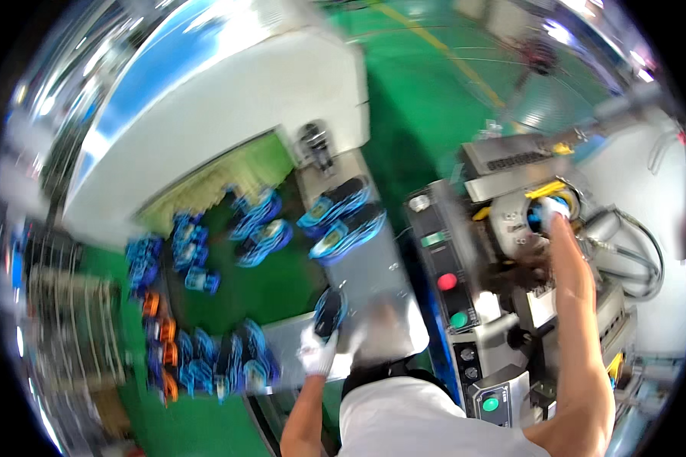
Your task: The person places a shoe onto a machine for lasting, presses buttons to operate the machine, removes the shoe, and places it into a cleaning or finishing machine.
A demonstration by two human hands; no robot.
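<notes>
My left hand (316,354), in a white glove, grips the near end of a black shoe with a blue edge (330,311) over the grey metal table (366,266). Far to the right, my white-gloved right hand (554,209) reaches into the round opening of a machine (508,221). A blue and dark item (537,217) shows beside its fingers, which are smeared by motion. Two blue-laced shoes (347,232) lie farther up the table from my left hand.
More blue shoes (259,240) and several orange ones (160,343) stand around a white machine hood (229,99). A control panel with a red button (447,282) runs between the table and the right machine. Black hoses (648,263) loop at the right. A floor fan (549,99) stands beyond.
</notes>
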